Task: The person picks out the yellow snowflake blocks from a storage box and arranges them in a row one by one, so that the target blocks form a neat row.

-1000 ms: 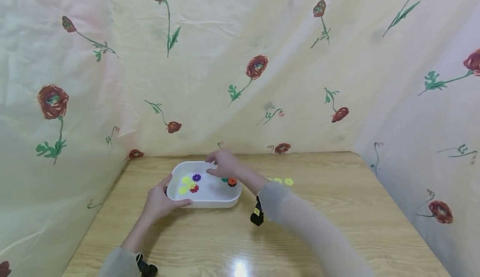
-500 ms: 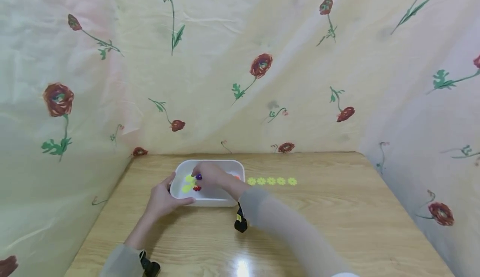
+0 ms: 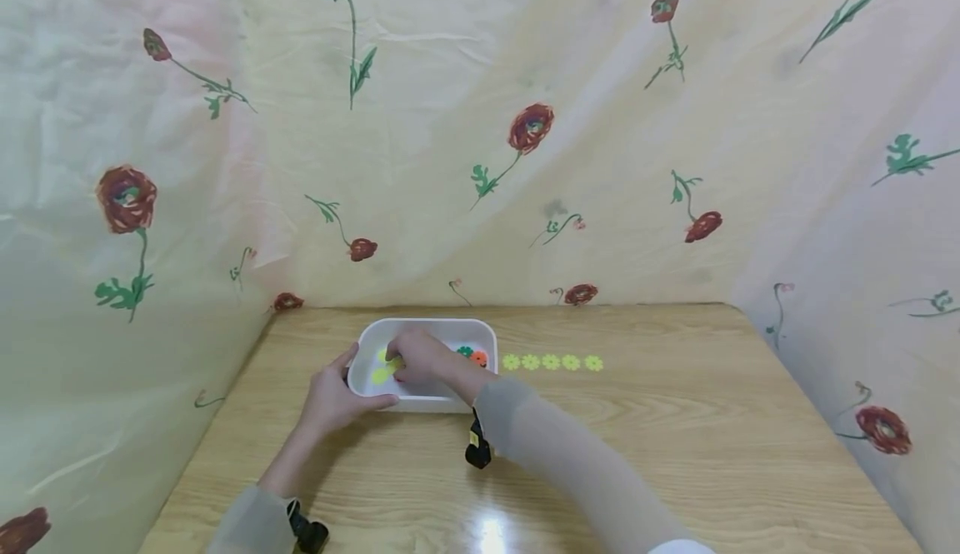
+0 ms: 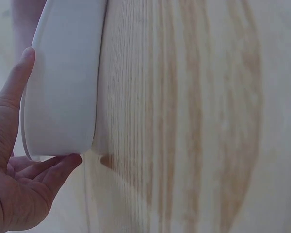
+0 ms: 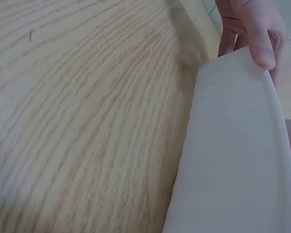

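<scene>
My left hand point(image 3: 330, 396) grips the left end of a white rectangular tray point(image 3: 435, 405), thumb along the front rim and fingers at the end wall. The left wrist view shows the same grasp, with the thumb point(image 4: 20, 73) at the tray's rim. Inside the tray, my right hand point(image 3: 422, 356) reaches down with bent fingers over small flower-shaped pieces. Yellow flower pieces point(image 3: 381, 376) lie by its fingertips; I cannot tell whether it pinches one. A green flower piece point(image 3: 465, 351) and an orange flower piece point(image 3: 478, 357) lie at the tray's right end.
Several yellow flower pieces point(image 3: 551, 362) form a straight row on the wooden table point(image 3: 637, 437), right of the tray. A flower-printed cloth point(image 3: 420, 162) hangs behind the table and along both sides.
My right hand has moved left and down inside the tray, from above its right part to the pieces at left. It now covers the purple and red pieces. The left hand keeps its grip.
</scene>
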Available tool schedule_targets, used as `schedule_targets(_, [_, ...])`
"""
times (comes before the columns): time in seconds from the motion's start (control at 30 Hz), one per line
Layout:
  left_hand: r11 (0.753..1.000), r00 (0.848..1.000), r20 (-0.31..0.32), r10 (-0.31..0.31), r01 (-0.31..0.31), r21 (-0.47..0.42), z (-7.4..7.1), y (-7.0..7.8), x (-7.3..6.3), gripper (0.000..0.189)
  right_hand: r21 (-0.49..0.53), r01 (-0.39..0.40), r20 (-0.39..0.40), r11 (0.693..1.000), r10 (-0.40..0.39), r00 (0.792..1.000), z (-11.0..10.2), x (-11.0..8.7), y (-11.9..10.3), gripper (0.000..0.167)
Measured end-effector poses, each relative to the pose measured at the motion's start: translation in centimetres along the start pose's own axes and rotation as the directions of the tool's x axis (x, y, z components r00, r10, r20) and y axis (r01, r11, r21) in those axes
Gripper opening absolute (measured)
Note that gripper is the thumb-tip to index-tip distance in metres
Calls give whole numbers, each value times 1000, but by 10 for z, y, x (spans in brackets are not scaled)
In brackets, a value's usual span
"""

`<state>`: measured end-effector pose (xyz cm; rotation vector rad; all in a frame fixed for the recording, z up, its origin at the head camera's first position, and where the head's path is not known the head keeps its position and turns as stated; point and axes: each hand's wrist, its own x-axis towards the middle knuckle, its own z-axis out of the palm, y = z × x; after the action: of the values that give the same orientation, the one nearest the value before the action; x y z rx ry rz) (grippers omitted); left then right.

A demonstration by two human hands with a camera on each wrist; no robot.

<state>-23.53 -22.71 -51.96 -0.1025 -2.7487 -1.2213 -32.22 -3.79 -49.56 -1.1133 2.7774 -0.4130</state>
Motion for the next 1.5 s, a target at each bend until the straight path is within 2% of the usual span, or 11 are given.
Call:
schedule_targets(0.2, [1000, 1000, 3, -7, 7, -1, -1, 1, 0, 124, 1, -8, 4, 1000, 8, 1000, 0, 0, 0, 26])
schedule_targets(0.37, [1000, 1000, 10, -21, 21, -2, -3, 0, -2, 125, 34, 2, 50, 999, -3, 999, 1, 0, 0, 21])
schedule_targets(0.53, [1000, 1000, 12, -6, 6, -14, -1, -3, -4, 126, 34, 1, 78, 999, -3, 997, 2, -1, 1, 21])
schedule_targets(0.73, [1000, 1000, 7, -13, 13, -16, 1, -2, -4, 126, 66, -45, 54, 997, 42, 998, 3, -4, 0, 18])
schedule_targets(1.0, [1000, 1000, -6, -13, 13, -14, 1, -1, -3, 127, 83, -30, 25, 996, 28, 999, 3, -1, 3, 21])
schedule_targets(1.23, [1000, 1000, -10, -2, 2, -6, 1, -1, -3, 125, 133, -89, 28, 987, 86, 996, 5, -1, 3, 23])
schedule_targets(1.37, [1000, 1000, -6, -3, 3, -7, 2, -1, -2, 125, 118, -109, 30, 987, 106, 994, 8, -1, 1, 21])
schedule_targets(1.5, [1000, 1000, -6, -7, 7, -5, 1, -2, -2, 125, 85, -96, 29, 992, 94, 995, 4, -3, -1, 25])
